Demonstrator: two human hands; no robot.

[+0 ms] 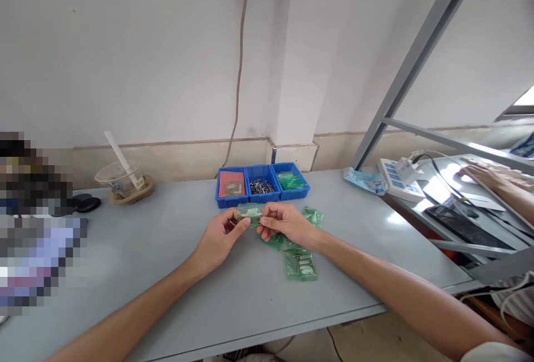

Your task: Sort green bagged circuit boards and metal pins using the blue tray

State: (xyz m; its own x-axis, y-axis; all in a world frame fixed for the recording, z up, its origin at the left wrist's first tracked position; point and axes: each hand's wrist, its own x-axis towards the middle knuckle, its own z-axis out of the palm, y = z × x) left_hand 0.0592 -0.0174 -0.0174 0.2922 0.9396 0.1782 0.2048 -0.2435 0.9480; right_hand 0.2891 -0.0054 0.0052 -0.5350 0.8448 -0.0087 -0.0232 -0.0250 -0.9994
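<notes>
Between both hands, above the grey table, is a small clear green plastic bag point(249, 210) with whitish pieces in it. My left hand point(221, 234) pinches its left side between thumb and fingers. At the bag's right edge, my right hand point(290, 224) is closed, thumb against forefinger. Below and beside the right hand lie several green bags; a filled one point(303, 265) shows pale plugs and metal pieces. Just behind the hands stand three joined blue bins: the left bin point(227, 203) holds a reddish packet, the middle bin point(261, 174) loose screws, the right bin point(295, 192) green bags.
A plastic cup point(120, 175) with a straw sits in a holder at the left, near black round lids point(88, 204). On the right are a blue packet point(366, 181), a power strip point(400, 181) and a metal frame point(411, 56). Another person's hand point(484, 175) rests beyond it.
</notes>
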